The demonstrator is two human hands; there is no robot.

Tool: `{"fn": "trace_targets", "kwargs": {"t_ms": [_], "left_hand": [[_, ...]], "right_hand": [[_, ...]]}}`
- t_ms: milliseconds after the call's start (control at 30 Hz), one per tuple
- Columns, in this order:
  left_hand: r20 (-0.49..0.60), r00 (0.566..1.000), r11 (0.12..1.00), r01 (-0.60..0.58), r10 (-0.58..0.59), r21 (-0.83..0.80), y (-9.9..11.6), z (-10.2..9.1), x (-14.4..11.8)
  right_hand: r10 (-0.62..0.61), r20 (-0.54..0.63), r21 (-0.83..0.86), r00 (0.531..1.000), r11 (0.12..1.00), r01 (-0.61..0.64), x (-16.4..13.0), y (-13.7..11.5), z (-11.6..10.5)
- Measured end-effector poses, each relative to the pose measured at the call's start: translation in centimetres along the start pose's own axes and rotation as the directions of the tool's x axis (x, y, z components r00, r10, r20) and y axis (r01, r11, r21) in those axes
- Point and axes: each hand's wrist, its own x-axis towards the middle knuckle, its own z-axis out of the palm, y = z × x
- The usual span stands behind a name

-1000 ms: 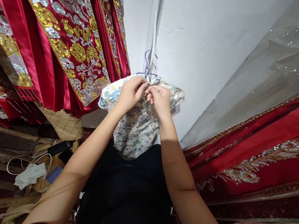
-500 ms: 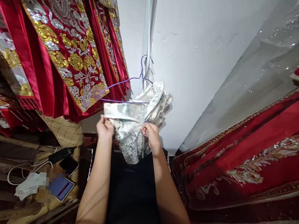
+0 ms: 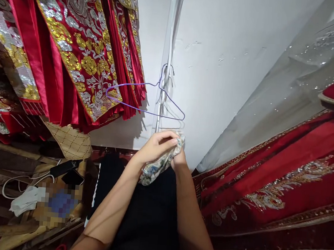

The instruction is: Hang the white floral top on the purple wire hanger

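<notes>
A small garment of pale cloth with blue and green print [image 3: 155, 169] is bunched up between my two hands, just below a bare purple wire hanger [image 3: 146, 96] that hangs from a white pipe on the wall. My left hand [image 3: 156, 147] wraps over the top of the bundle. My right hand [image 3: 180, 157] sits behind it, mostly hidden, and grips the far side. Both hands are in front of my chest, above my black clothing.
Red garments with gold and silver embroidery [image 3: 74, 48] hang at the upper left. More red embroidered cloth [image 3: 281, 180] lies at the right, with grey sheer fabric [image 3: 288, 92] above it. At lower left a wooden surface holds phones [image 3: 65, 169], a white cable and a white cloth [image 3: 23, 205].
The printed garment came off the purple hanger, which now hangs bare. My hands moved down and together and bunched the cloth into a small bundle.
</notes>
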Motion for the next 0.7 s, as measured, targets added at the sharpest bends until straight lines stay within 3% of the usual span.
{"fn": "trace_targets", "kwargs": {"t_ms": [100,133,200,267,333,400,467,533,600,700], "left_hand": [[-0.006,0.997,0.967,-0.076,0.080,0.243,0.4,-1.3,0.8],[-0.023,0.995,0.946,-0.082,0.094,0.315,0.2,-2.3,0.9],[-0.055,0.996,0.925,-0.051,0.077,0.375,-0.7,-4.6,0.8],[-0.031,0.999,0.938,0.029,-0.020,0.346,-1.8,-6.9,0.1],[0.073,0.985,0.940,0.128,-0.159,0.317,-2.8,-8.5,-1.3],[0.168,0.946,0.911,0.202,-0.276,0.360,-3.5,-9.5,-2.9],[0.166,0.915,0.845,0.253,-0.367,0.472,-3.5,-10.2,-4.1],[0.118,0.888,0.752,0.299,-0.445,0.588,-3.1,-10.9,-4.7],[0.122,0.858,0.696,0.314,-0.500,0.645,-2.4,-11.7,-4.8],[0.172,0.807,0.654,0.310,-0.564,0.690,-1.8,-13.4,-4.6]], "right_hand": [[0.037,0.071,0.199,0.997,0.979,-0.050,0.1,-0.8,1.8],[0.066,0.146,0.214,0.987,0.972,-0.097,0.1,-1.2,2.0],[0.107,0.313,0.191,0.944,0.966,-0.173,0.1,-2.2,1.8],[0.101,0.406,0.109,0.908,0.981,-0.158,0.7,-3.5,1.2],[0.017,0.359,-0.051,0.933,0.999,0.001,2.2,-4.7,0.6],[-0.170,0.256,-0.242,0.952,0.942,0.233,4.6,-5.4,0.2],[-0.369,0.165,-0.372,0.915,0.835,0.405,7.7,-5.4,-0.1],[-0.456,0.061,-0.442,0.888,0.785,0.434,10.7,-4.7,-0.8],[-0.419,-0.012,-0.492,0.908,0.793,0.359,13.0,-3.8,-2.0],[-0.335,-0.019,-0.536,0.942,0.799,0.273,14.2,-2.8,-4.4]]}}
